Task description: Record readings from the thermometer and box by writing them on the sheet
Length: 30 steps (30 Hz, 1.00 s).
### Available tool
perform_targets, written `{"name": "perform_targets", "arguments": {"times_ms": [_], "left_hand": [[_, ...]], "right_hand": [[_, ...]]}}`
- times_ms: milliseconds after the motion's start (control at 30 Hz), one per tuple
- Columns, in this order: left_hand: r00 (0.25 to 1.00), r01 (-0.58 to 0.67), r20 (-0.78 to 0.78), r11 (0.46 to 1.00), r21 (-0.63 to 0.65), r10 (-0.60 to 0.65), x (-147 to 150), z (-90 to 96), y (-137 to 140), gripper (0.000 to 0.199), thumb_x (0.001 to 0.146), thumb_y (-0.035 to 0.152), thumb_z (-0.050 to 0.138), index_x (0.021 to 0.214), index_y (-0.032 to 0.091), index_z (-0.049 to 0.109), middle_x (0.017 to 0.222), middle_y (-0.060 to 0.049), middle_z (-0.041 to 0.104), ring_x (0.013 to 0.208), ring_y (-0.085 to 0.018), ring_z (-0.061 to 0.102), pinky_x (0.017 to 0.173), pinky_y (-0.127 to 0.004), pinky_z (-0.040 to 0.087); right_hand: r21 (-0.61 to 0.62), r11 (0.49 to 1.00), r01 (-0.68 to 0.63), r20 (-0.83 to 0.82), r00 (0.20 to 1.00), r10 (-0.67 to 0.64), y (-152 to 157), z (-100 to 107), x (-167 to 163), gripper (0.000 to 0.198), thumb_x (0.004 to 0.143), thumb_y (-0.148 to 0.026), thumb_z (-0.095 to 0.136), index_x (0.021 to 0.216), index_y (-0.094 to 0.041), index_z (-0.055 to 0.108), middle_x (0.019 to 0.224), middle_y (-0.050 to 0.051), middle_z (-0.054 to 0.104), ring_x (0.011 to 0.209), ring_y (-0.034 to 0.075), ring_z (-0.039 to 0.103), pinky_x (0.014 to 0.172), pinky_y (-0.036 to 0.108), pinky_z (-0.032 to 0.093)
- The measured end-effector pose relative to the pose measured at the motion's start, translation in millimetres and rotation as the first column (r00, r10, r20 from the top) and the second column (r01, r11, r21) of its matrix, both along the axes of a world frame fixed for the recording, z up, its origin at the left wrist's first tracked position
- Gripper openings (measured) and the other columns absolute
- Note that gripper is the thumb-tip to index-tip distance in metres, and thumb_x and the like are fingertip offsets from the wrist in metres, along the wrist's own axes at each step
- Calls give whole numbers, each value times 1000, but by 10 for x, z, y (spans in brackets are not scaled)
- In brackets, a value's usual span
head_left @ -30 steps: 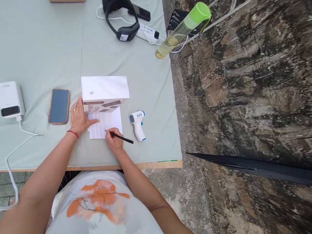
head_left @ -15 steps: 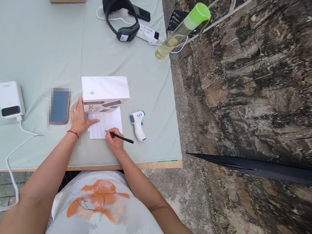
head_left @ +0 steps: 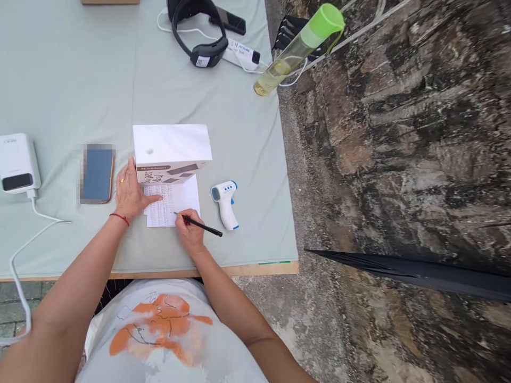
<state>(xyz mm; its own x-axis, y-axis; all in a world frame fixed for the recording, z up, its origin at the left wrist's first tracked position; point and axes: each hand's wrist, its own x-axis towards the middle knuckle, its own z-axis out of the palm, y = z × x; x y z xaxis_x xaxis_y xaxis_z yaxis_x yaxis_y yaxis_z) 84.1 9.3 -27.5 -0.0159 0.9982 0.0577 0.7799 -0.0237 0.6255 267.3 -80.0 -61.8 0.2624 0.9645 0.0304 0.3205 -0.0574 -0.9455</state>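
A black pen (head_left: 205,227) is gripped in my right hand (head_left: 190,232), its tip at a white sheet of paper (head_left: 187,197) with rows of small writing on its left part. My left hand (head_left: 131,190) lies open, its thumb stretched over the paper's left side and its fingers along the left end of a white box (head_left: 171,143). The box stands over the paper's far part and hides it. Right of the paper, a white and blue infrared thermometer (head_left: 227,205) lies on the cloth.
Left of my left hand lies a phone (head_left: 98,174), with a white power bank (head_left: 18,162) and its cable farther left. A black headset (head_left: 209,53), a white device (head_left: 241,55) and a green-capped bottle (head_left: 279,69) are at the far right. A stone wall (head_left: 399,133) rises beyond the table edge.
My right hand and the pen have shifted slightly to the right across the paper. My left hand and the box have stayed in place.
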Motion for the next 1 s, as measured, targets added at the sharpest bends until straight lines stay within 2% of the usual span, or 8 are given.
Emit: {"name": "perform_targets", "arguments": {"times_ms": [167, 733, 1000], "left_hand": [[1000, 7, -10, 1000, -20, -7, 3, 30, 1, 128, 48, 41, 98, 151, 17, 25, 152, -23, 42, 147, -44, 34, 122, -59, 26], [1000, 7, 5, 1000, 2, -7, 4, 14, 0, 127, 47, 42, 97, 151, 19, 27, 153, -21, 43, 147, -44, 34, 122, -60, 25], [1000, 13, -3, 1000, -3, -13, -2, 21, 3, 127, 48, 41, 97, 151, 18, 27, 153, -22, 43, 148, -44, 34, 122, -60, 26]], "right_hand": [[-38, 999, 8, -14, 1000, -9, -1, -11, -6, 14, 81, -35, 56, 74, -23, 57, 62, -4, 56, 56, 14, 51, 59, 29, 44], [-25, 1000, -8, 27, 1000, 9, 5, -26, 0, 12, 81, -34, 55, 74, -24, 55, 61, -4, 55, 56, 14, 50, 58, 29, 43], [-10, 998, 62, -8, 998, -62, -2, 1, -25, 14, 80, -35, 53, 73, -24, 55, 61, -4, 55, 56, 13, 49, 57, 28, 44]]}}
